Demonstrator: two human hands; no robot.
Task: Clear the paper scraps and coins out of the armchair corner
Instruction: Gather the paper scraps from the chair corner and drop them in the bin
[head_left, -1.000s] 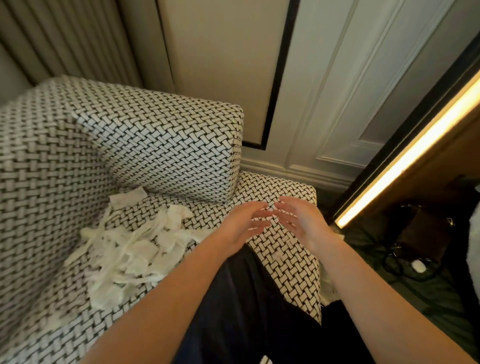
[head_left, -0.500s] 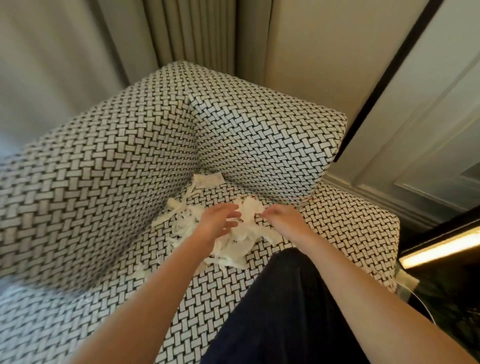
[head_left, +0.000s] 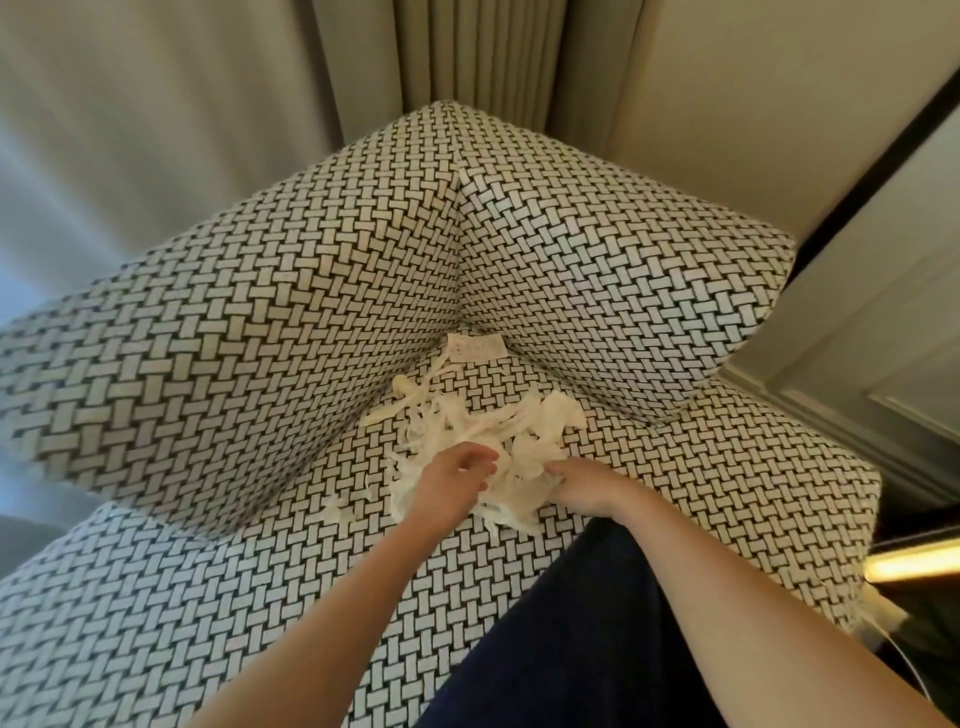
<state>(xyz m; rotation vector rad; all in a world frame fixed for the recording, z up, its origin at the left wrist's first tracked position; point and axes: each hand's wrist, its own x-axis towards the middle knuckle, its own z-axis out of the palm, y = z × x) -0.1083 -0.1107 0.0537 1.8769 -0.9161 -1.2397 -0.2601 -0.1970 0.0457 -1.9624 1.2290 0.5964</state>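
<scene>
Progress: looks barely begun. Heap of torn white paper scraps (head_left: 498, 441) lies on the black-and-white woven armchair (head_left: 260, 312), just in front of its back corner. One pale rectangular slip (head_left: 475, 347) sits right in that corner. Left hand (head_left: 447, 488) and right hand (head_left: 587, 480) are on the heap, fingers dug in; can't tell if either grasps paper. Coins: none visible, possibly under the heap.
</scene>
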